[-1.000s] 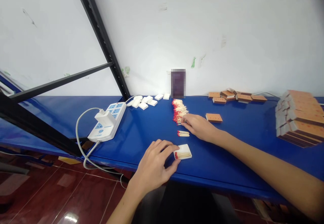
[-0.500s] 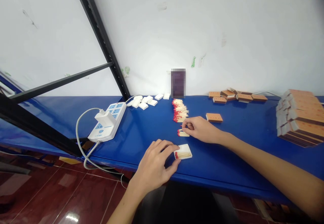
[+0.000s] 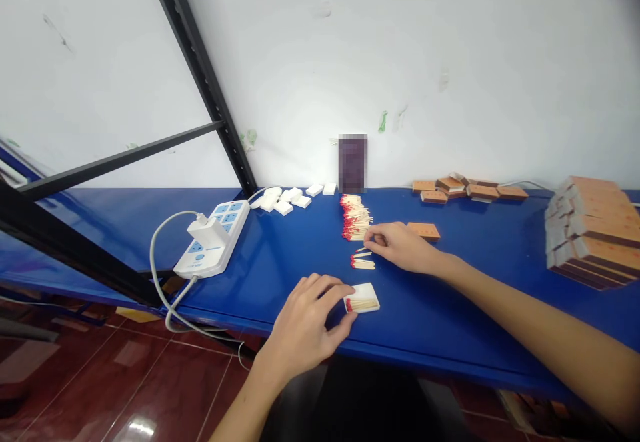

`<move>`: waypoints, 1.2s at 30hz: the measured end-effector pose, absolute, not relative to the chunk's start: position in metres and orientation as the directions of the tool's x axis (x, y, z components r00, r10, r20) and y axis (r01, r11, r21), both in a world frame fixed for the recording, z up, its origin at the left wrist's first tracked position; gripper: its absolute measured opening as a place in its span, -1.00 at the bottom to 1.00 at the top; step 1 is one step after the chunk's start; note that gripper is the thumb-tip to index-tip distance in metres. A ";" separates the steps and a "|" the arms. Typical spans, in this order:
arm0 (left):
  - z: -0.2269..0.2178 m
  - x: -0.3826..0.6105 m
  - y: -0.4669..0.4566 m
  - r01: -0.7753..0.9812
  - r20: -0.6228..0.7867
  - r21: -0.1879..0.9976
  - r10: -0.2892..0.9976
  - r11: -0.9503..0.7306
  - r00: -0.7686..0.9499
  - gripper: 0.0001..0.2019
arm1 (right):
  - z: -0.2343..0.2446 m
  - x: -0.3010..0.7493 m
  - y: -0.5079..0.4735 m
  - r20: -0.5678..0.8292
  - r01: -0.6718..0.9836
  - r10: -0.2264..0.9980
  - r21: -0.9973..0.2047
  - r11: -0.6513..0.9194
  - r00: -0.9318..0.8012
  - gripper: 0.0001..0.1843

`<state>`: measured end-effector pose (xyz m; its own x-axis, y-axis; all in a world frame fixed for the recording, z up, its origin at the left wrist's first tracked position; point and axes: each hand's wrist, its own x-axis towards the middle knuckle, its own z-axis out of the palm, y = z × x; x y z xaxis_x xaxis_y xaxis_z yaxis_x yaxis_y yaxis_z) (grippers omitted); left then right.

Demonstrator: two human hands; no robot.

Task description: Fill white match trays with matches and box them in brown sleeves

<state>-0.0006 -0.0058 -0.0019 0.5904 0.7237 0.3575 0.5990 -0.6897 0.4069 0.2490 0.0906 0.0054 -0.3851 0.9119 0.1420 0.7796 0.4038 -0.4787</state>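
Note:
My left hand (image 3: pixel 310 319) grips the left end of a small white matchbox tray (image 3: pixel 369 291) between thumb and fingers near the table's front edge. Red-tipped matches (image 3: pixel 363 305) lie along the near side of that tray. Just beyond it, my right hand (image 3: pixel 397 249) is closed in a pinch, with a matchstick (image 3: pixel 361 250) poking out at its fingertips. A small row of loose matches (image 3: pixel 363 264) rests on the table below those fingers. The larger heap of matches (image 3: pixel 356 219) lies behind, heads mostly to the left.
White trays (image 3: pixel 283 208) lie at the back left, near a power strip (image 3: pixel 213 249) with a looping cable. One orange matchbox (image 3: pixel 425 230) sits beyond my right wrist. More matchboxes (image 3: pixel 483 192) lie by the wall, and a stack (image 3: pixel 595 232) stands far right. A black metal frame (image 3: pixel 200 72) rises at left.
My right hand has moved slightly up and away from the small match row, uncovering more of it. My left hand and the tray have stayed put.

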 end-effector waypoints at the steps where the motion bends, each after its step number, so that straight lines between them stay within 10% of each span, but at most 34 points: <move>1: -0.002 -0.001 -0.006 0.601 0.360 0.403 0.724 -0.690 0.589 -0.78 | 0.004 0.247 0.091 0.164 0.785 0.911 -0.466 0.409 -0.377 -0.80; 36: 0.000 0.000 -0.007 0.597 0.385 0.402 0.720 -0.694 0.578 -0.80 | 0.015 0.244 0.081 0.164 0.710 0.902 -0.567 0.418 -0.400 -0.77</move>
